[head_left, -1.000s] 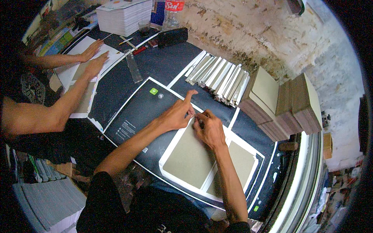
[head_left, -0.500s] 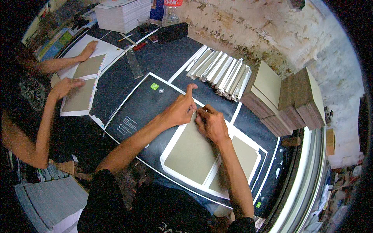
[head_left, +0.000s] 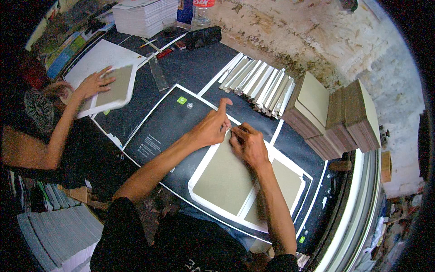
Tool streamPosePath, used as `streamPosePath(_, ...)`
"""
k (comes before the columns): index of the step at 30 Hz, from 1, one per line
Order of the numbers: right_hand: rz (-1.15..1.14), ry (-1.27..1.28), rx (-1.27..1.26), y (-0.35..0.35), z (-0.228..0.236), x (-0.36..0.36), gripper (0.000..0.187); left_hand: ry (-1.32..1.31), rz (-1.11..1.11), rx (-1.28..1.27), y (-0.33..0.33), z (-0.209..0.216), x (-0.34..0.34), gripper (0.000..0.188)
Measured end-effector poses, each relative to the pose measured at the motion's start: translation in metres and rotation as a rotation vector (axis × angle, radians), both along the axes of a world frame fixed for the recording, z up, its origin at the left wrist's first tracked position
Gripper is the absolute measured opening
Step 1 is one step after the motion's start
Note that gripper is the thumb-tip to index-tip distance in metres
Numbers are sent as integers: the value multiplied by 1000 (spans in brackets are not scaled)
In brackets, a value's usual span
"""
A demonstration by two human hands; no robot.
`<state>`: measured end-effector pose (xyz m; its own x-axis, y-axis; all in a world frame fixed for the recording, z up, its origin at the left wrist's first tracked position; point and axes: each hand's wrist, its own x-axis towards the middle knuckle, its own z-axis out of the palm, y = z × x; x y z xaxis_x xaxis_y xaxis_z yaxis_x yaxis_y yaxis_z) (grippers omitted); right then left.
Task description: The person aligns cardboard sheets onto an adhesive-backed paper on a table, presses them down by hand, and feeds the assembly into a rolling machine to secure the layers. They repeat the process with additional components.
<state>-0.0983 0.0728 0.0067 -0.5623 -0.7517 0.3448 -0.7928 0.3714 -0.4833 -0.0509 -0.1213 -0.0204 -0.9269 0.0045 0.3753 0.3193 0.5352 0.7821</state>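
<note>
A book cover lies flat in front of me: two grey boards, a larger one and another, with a gap between them and white paper folded round their edges. At its far left corner, my left hand pinches the paper, one finger sticking up. My right hand is closed at the same corner, its fingertips meeting the left ones. What exactly lies between the fingertips is mostly hidden. Beneath the cover is a large black printed sheet with white borders.
Bundled folded covers stand along the wall, beside stacks of grey board. At left, a co-worker's hand rests on another cover. Further back are a paper stack, a glass, a ruler and a black case.
My hands stay at the corner, almost unmoved. The co-worker's cover has been turned and shifted, and one of their hands has drawn back toward their body.
</note>
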Motion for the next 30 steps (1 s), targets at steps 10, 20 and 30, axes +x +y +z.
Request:
streamPosePath(10,101,356,649,-3,14,31,38,-77,13,92,-10,9,13,87)
streamPosePath(20,31,-256,152,10,29,-5,25,-59,12,25,-10,5,20,85)
streamPosePath(30,45,-36,228,-15,23,-7,24,-44,74,67,-1,1,15,86)
